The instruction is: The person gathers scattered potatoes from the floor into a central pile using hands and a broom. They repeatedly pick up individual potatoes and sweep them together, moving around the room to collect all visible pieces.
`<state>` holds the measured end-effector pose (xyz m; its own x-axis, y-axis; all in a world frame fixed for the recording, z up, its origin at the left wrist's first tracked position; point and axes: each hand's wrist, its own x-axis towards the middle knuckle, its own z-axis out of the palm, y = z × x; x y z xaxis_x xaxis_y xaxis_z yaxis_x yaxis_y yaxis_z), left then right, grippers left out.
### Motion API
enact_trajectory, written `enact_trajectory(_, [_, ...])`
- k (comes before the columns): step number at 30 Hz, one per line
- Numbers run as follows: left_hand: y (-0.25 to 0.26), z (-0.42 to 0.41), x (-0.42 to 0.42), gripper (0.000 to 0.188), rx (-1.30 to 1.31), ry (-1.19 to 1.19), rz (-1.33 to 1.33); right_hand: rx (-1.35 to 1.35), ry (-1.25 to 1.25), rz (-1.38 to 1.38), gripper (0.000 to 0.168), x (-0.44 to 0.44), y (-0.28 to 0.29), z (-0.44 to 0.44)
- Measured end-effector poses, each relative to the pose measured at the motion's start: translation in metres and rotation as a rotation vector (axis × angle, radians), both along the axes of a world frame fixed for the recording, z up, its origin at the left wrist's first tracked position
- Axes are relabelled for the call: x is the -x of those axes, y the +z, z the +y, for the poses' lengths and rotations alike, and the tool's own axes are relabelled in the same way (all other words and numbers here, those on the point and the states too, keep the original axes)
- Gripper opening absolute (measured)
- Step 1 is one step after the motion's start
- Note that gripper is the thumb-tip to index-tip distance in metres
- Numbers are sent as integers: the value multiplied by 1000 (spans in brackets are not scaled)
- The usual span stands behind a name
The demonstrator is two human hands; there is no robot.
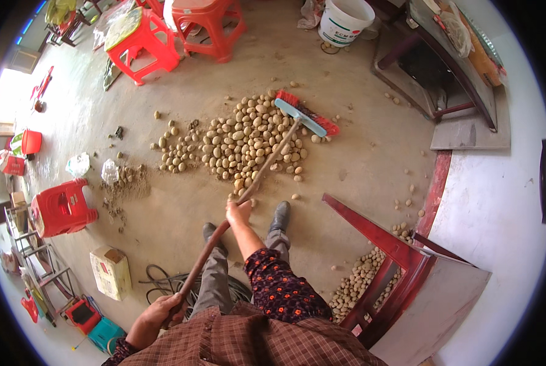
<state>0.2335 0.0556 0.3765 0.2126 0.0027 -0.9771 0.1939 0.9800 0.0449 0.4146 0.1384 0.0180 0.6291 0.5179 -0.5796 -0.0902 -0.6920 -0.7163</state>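
My left hand (154, 316) is closed around the rear end of the long wooden handle of a push broom (273, 159), close to my waist. Farther up, my right hand (238, 213) grips the same handle about midway. The broom's light-blue head (302, 118), with red and dark bristles, rests on the floor at the far right edge of a heap of potatoes (243, 137). Part of the heap lies beneath the handle. A smaller cluster of potatoes (176, 155) spreads to its left, and a few lie loose around it.
Red plastic stools (138, 43) stand at the far left, another stool (64, 208) nearer. A white bucket (344, 23) is at the back. Coiled black hose (172, 279) lies by my legs beside a carton (110, 274). At right, more potatoes (357, 279) lie behind a red wooden frame (392, 242).
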Motion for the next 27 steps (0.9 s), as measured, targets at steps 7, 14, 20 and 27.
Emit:
enact_trajectory(7, [51, -52, 92, 44, 35, 5, 60, 51, 9, 388, 38, 82, 60, -56])
enact_trajectory(14, [74, -76, 98, 51, -60, -89, 113, -59, -62, 772, 24, 60, 152, -61])
enact_trajectory(20, [-31, -14, 8, 48, -65, 13, -151, -71, -86, 490, 30, -66, 95, 40])
enact_trajectory(27, [-72, -45, 0, 49, 33, 80, -93, 282, 336, -148, 52, -94, 3, 70])
